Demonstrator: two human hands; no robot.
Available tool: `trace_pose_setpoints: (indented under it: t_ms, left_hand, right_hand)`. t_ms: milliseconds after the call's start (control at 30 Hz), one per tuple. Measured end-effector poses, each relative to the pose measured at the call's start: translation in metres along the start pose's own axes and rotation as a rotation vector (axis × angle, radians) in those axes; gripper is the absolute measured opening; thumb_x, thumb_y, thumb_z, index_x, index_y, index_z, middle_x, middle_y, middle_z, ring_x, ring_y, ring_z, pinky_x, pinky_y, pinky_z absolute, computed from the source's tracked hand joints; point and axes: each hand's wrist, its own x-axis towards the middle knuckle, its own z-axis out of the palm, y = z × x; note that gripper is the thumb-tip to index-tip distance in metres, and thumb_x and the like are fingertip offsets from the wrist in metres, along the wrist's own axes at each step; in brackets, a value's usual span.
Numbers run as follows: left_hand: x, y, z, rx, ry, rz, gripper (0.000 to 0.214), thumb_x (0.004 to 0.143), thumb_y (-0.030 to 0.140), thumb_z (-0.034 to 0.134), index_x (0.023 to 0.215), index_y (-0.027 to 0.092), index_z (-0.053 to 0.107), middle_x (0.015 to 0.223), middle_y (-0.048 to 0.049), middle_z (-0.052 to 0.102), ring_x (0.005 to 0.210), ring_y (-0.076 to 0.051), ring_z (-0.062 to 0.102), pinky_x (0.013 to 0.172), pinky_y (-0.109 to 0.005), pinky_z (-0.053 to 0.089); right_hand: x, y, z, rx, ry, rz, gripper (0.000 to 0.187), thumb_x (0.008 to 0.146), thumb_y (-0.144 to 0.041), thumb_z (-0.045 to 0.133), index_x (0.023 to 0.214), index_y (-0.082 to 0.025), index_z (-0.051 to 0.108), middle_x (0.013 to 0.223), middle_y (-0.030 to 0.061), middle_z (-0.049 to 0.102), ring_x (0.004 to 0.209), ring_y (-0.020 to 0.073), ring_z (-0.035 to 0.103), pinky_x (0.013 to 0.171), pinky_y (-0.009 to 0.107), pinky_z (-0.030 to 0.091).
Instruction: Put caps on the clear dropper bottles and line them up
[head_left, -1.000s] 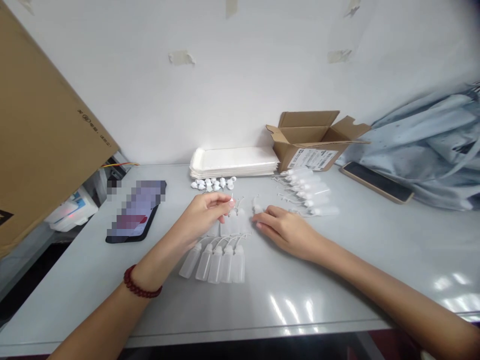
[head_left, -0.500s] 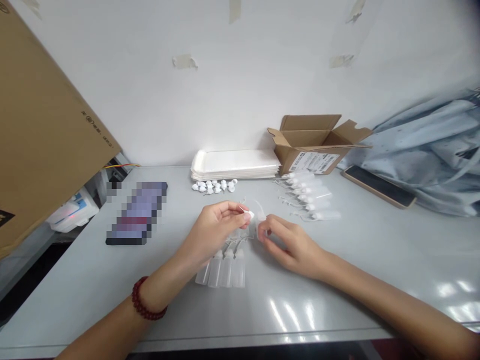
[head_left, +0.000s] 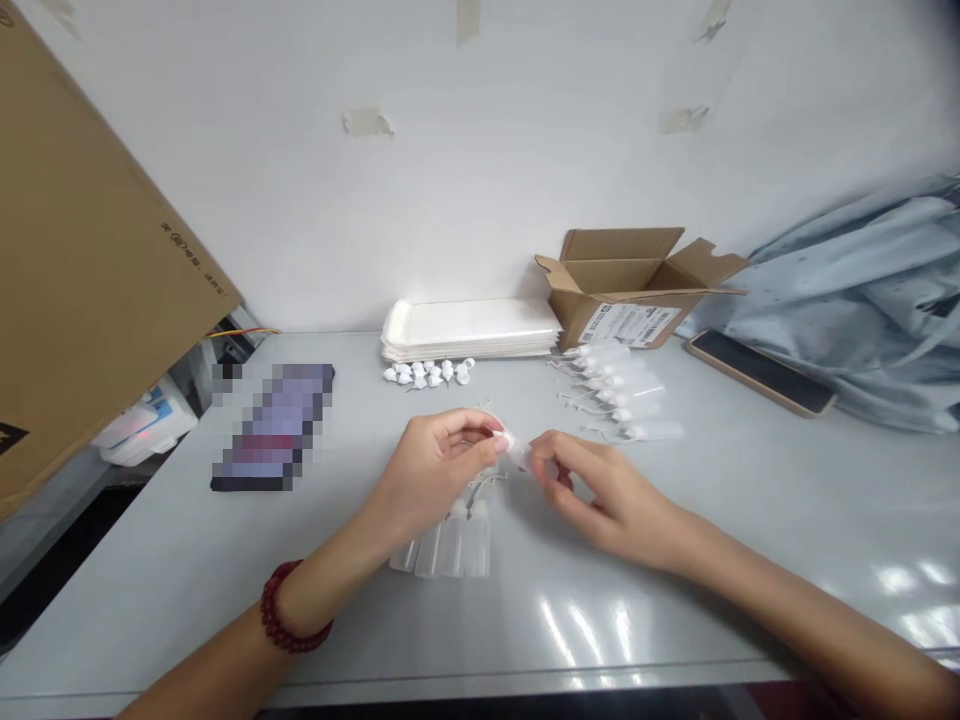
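My left hand (head_left: 442, 465) pinches a small white dropper cap (head_left: 505, 437) between thumb and fingertips. In the closed fingers of my right hand (head_left: 596, 490) is a small translucent squeeze bottle (head_left: 519, 454), tilted with its top toward the cap. Cap and bottle top meet or nearly so; the exact contact is too small to make out. Just below my left hand lie several capped squeeze bottles (head_left: 452, 545) side by side, partly covered by it. Behind the hands, loose white caps (head_left: 431, 374) sit in a cluster.
More capped bottles (head_left: 630, 390) lie in a column at right. Behind stand a stack of white padded envelopes (head_left: 472, 322) and an open cardboard box (head_left: 622, 300). A phone (head_left: 761, 372) lies near grey-blue fabric (head_left: 847, 290). At left are a blurred-out device (head_left: 277, 425) and large cardboard (head_left: 90, 260).
The bottle in my right hand has tilted leftward, and its top has come to the white cap in my left hand. My right hand has shifted slightly right.
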Motion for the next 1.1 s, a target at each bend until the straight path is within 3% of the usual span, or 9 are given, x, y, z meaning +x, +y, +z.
trace_pose_setpoints:
  t_ms: [133, 400, 533, 633, 700, 967, 1100]
  left_hand:
    - [-0.001, 0.003, -0.002, -0.043, 0.02, -0.043, 0.017, 0.076, 0.029, 0.071, 0.089, 0.018, 0.07, 0.091, -0.003, 0.072, 0.082, -0.016, 0.066, 0.075, -0.027, 0.054]
    - [-0.004, 0.006, -0.004, 0.015, 0.016, 0.01, 0.02, 0.077, 0.031, 0.07, 0.092, 0.019, 0.071, 0.093, -0.0038, 0.07, 0.082, -0.017, 0.064, 0.07, -0.027, 0.051]
    - [-0.004, 0.01, -0.005, 0.041, -0.004, -0.022, 0.021, 0.079, 0.037, 0.068, 0.09, 0.02, 0.071, 0.088, -0.0022, 0.07, 0.073, -0.014, 0.062, 0.061, -0.023, 0.048]
    - [-0.004, 0.013, -0.005, 0.129, -0.049, -0.092, 0.033, 0.086, 0.046, 0.056, 0.075, 0.018, 0.069, 0.057, 0.0022, 0.059, 0.047, -0.008, 0.048, 0.044, -0.021, 0.037]
    - [-0.005, 0.013, -0.003, 0.154, -0.097, -0.12, 0.041, 0.089, 0.048, 0.051, 0.068, 0.016, 0.065, 0.05, 0.0038, 0.052, 0.041, -0.007, 0.041, 0.043, -0.02, 0.035]
    - [-0.008, 0.012, -0.004, 0.217, -0.191, -0.081, 0.031, 0.091, 0.038, 0.05, 0.075, 0.015, 0.064, 0.058, 0.0029, 0.057, 0.051, -0.008, 0.051, 0.048, -0.018, 0.04]
    - [-0.008, 0.007, -0.004, 0.292, -0.197, 0.019, 0.019, 0.089, 0.028, 0.051, 0.079, 0.017, 0.063, 0.064, 0.0026, 0.059, 0.058, -0.01, 0.055, 0.052, -0.02, 0.042]
  right_hand:
    - [-0.001, -0.002, -0.006, 0.124, 0.099, 0.193, 0.003, 0.091, -0.024, 0.049, 0.092, -0.021, 0.05, 0.078, 0.0013, 0.056, 0.068, 0.0144, 0.052, 0.06, 0.026, 0.041]
    - [0.005, 0.001, -0.007, 0.741, 0.027, 0.323, 0.022, 0.092, -0.038, 0.054, 0.087, -0.022, 0.04, 0.076, 0.0005, 0.062, 0.057, 0.0109, 0.052, 0.052, 0.025, 0.043]
    - [0.004, 0.0, -0.005, 0.713, 0.047, 0.314, 0.019, 0.093, -0.036, 0.052, 0.088, -0.022, 0.039, 0.078, 0.0003, 0.062, 0.057, 0.0096, 0.051, 0.054, 0.024, 0.042]
    - [0.001, -0.001, -0.005, 0.646, 0.048, 0.293, 0.015, 0.095, -0.033, 0.049, 0.09, -0.022, 0.04, 0.074, -0.0013, 0.06, 0.057, 0.0098, 0.049, 0.056, 0.025, 0.041]
    - [-0.001, -0.001, -0.004, 0.595, 0.055, 0.282, 0.013, 0.095, -0.032, 0.048, 0.091, -0.022, 0.04, 0.072, -0.002, 0.058, 0.058, 0.0102, 0.048, 0.057, 0.025, 0.04]
    - [-0.004, -0.001, -0.005, 0.509, 0.055, 0.248, 0.01, 0.096, -0.028, 0.047, 0.091, -0.022, 0.041, 0.065, -0.0054, 0.048, 0.058, 0.0104, 0.046, 0.055, 0.024, 0.036]
    - [-0.003, -0.003, -0.006, 0.582, 0.003, 0.286, 0.011, 0.097, -0.031, 0.044, 0.094, -0.022, 0.039, 0.072, -0.0036, 0.054, 0.053, 0.0078, 0.045, 0.05, 0.022, 0.034]
